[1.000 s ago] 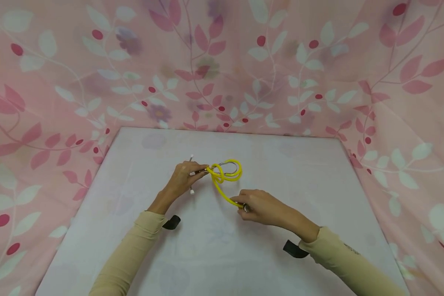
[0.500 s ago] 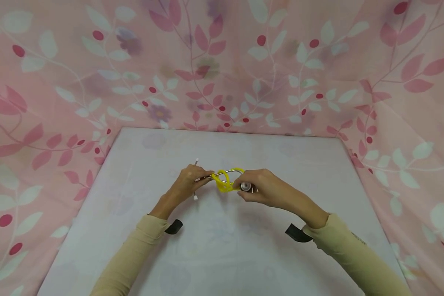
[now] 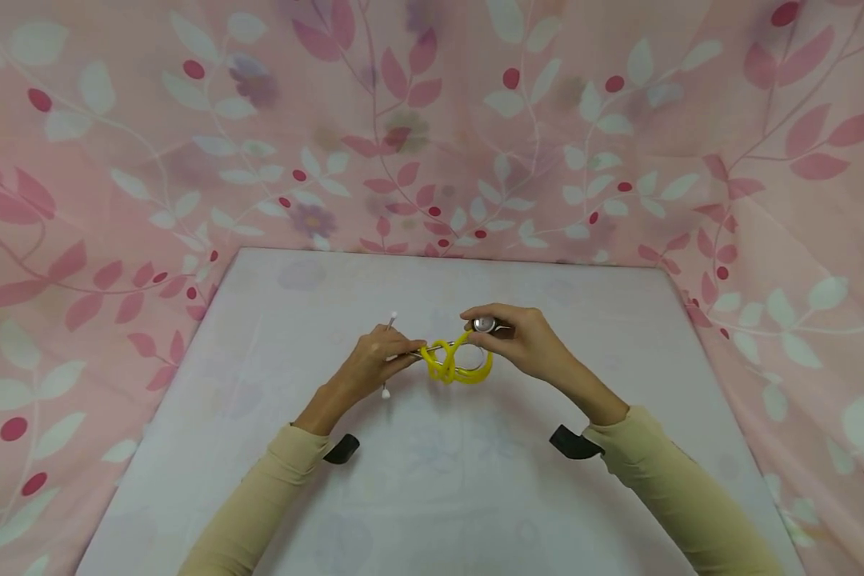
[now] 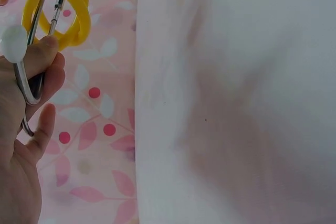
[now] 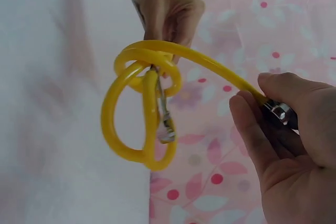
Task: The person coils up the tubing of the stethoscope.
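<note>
Left hand (image 3: 383, 357) pinched and partly hid the metal tubes (image 4: 37, 18) of the stethoscope (image 5: 150, 100); right hand (image 3: 524, 338), pinching its chestpiece (image 3: 484, 324), had moved forward

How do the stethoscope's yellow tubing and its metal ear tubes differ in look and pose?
Colour: the yellow tubing is bright yellow; the metal ear tubes are silvery.
Thickness: the yellow tubing is visibly thicker than the metal ear tubes.
Pose: the yellow tubing is wound in loops, while the metal ear tubes have straight stretches and bends.
Shared: both belong to one stethoscope.
</note>
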`<state>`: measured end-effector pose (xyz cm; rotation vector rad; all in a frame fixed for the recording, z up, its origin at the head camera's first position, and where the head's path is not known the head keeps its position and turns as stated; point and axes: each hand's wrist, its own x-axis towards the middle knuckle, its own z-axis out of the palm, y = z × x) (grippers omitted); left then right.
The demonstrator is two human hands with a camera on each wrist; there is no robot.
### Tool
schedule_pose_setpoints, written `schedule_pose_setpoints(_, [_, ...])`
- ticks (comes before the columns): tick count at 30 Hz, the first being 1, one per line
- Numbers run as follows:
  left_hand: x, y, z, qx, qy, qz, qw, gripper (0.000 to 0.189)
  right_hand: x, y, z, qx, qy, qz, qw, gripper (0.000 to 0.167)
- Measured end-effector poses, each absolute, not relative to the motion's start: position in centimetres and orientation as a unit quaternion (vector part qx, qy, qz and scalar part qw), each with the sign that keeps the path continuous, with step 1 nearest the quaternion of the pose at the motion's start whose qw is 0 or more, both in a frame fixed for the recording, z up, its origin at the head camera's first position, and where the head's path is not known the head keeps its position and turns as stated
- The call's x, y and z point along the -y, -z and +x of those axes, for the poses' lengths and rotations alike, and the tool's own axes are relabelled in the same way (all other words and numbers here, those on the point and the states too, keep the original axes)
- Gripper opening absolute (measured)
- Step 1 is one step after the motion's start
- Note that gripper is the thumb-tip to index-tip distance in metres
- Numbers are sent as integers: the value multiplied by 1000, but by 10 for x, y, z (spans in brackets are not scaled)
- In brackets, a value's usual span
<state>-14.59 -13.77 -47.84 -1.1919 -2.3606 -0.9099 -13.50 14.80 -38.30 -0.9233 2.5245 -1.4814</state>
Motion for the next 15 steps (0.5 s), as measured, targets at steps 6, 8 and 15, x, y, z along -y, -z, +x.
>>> schedule_pose_setpoints(6, [138, 477, -148, 822, 336, -423, 179, 32, -150, 391, -139, -819, 501, -278, 33, 37])
schedule_pose_setpoints(8, [138, 478, -149, 820, 339, -425, 180, 31, -151, 393, -140, -821, 501, -273, 29, 39])
schedule_pose_setpoints(15, [137, 478, -147, 815, 350, -429, 172, 30, -150, 406, -144, -835, 489, -252, 18, 43])
